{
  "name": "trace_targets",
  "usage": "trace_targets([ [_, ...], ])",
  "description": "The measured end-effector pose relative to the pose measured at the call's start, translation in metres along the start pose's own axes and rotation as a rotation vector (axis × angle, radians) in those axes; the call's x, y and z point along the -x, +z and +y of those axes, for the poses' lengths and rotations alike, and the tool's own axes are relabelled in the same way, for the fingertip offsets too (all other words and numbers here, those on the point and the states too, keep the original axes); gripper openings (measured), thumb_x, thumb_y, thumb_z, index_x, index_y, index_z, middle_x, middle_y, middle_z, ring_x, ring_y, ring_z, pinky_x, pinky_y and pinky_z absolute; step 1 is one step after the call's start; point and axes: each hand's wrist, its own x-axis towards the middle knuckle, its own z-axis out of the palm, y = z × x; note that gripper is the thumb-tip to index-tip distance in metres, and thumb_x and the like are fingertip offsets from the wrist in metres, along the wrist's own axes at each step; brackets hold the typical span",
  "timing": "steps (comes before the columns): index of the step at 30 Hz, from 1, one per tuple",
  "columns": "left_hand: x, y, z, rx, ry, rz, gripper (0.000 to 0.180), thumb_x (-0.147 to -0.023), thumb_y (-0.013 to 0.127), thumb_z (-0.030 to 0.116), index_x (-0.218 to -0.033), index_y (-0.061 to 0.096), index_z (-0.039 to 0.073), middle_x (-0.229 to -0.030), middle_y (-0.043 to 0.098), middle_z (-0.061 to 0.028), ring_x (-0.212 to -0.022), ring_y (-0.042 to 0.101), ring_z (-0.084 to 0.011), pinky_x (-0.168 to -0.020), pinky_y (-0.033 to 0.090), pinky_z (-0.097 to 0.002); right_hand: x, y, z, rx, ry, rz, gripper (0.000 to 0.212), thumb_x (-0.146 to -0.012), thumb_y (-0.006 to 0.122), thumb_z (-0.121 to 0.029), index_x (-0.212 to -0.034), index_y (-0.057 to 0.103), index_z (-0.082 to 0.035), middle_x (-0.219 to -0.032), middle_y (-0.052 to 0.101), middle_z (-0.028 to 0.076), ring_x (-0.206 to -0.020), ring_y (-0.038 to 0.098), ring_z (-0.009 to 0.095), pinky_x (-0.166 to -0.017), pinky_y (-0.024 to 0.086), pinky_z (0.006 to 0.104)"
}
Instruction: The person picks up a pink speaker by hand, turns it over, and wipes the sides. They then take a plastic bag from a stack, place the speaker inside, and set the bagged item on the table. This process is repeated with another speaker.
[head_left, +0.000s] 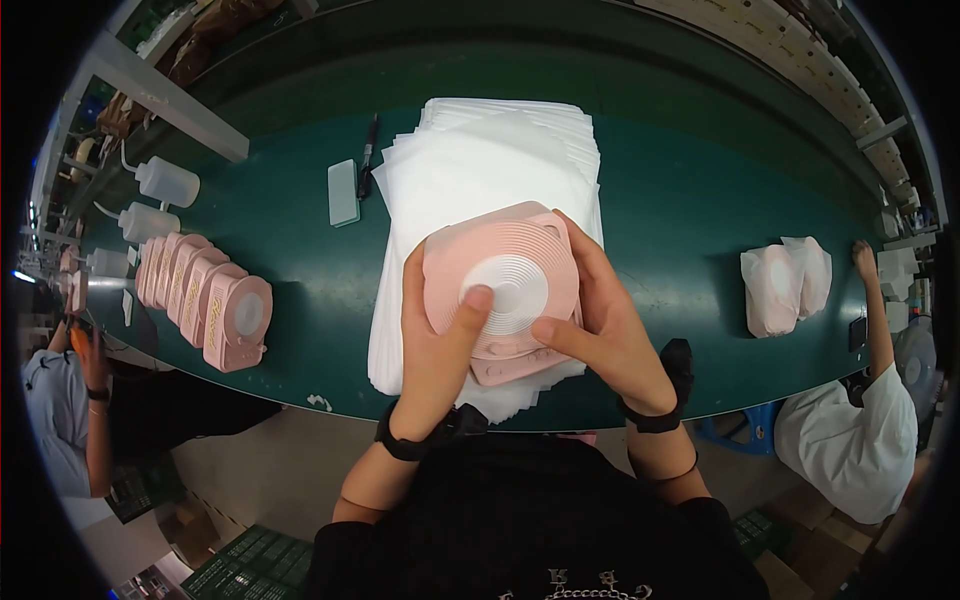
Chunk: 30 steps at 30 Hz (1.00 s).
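Between both hands I hold a pink device (455,270), a rounded block with a round grooved face and a white centre; its exact kind I cannot tell. My left hand (433,325) grips its left side, thumb on the white centre. My right hand (610,325) wraps the right side, thumb pressed on the lower part of the face. Below the device lies a thick stack of white paper sheets (480,150), slightly fanned at the edges. To the left, several like pink devices (237,315) stand in a leaning row.
On the right are pink devices wrapped in thin white paper (775,290). A pale green pad (343,193) and a dark pen (370,150) lie left of the stack. White squeeze bottles (167,182) stand at far left. A person (850,440) sits at right, another (65,410) at left.
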Motion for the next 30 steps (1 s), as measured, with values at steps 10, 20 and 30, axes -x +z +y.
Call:
trace_targets([
  [10,-0.006,-0.013,0.004,0.175,-0.185,-0.128,0.070,-0.078,0.070,0.020,-0.134,0.032,0.001,-0.120,0.050,-0.0139,-0.112,0.049,-0.0204,-0.093,0.042,-0.0316,0.008,0.002,-0.004,-0.120,0.062,0.028,0.079,-0.076,0.064,-0.001,-0.142,0.021,0.002,-0.141,0.036,0.017,-0.131,0.034,0.023,-0.108,0.024,0.0343],
  [20,-0.002,-0.011,0.004,0.040,-0.117,-0.146,0.073,-0.078,0.067,0.013,-0.137,0.025,0.002,-0.123,0.046,-0.0163,-0.115,0.047,-0.0227,-0.095,0.041,-0.0339,0.007,0.000,0.009,0.120,-0.018,0.086,0.072,-0.079,0.061,0.000,-0.142,0.024,-0.003,-0.136,0.038,0.017,-0.123,0.042,0.024,-0.096,0.041,0.0329],
  [30,0.001,-0.002,0.008,-0.163,0.000,-0.210,0.080,-0.077,0.062,0.005,-0.141,0.015,0.005,-0.129,0.037,-0.0190,-0.118,0.043,-0.0259,-0.098,0.038,-0.0372,0.003,0.005,0.006,0.129,-0.018,0.143,0.066,-0.073,0.057,0.001,-0.135,0.034,-0.002,-0.129,0.042,0.013,-0.121,0.041,0.021,-0.103,0.030,0.0320],
])
